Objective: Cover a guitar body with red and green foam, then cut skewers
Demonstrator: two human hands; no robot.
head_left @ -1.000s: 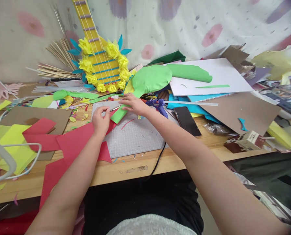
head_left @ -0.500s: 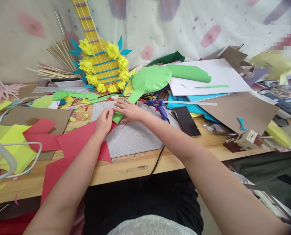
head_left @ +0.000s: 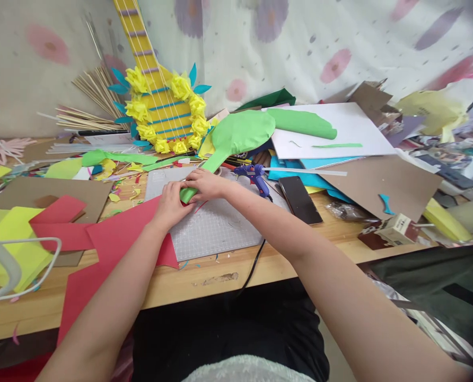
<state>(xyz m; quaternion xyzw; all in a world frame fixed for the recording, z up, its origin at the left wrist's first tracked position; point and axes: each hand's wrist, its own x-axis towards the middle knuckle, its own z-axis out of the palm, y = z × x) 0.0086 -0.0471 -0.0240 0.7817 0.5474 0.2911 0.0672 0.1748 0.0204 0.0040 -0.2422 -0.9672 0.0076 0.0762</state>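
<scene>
A green paper-covered shape (head_left: 244,130) with a broad rounded body and a narrow neck slants toward me over the grey cutting mat (head_left: 216,231). At the near end of that neck, my left hand (head_left: 173,204) is closed around the green covering from the left. My right hand (head_left: 206,185) is closed over the same end from above and the right, its fingers meeting the left ones. Just a small patch of green shows between the hands; the fingertips are partly hidden. Red paper (head_left: 121,233) lies beneath my left wrist and forearm.
Right of my hands lie a purple glue gun (head_left: 254,175) with a long glue stick and a black phone (head_left: 300,200). Behind stands a yellow paper guitar (head_left: 167,111) with yellow flowers. Yellow sheets (head_left: 17,244) and a white cable (head_left: 57,254) are on the left.
Both hands have closed in around the near end of the green neck. My right hand's fingers, spread earlier, are now curled over it. The left hand has turned and wrapped closer.
</scene>
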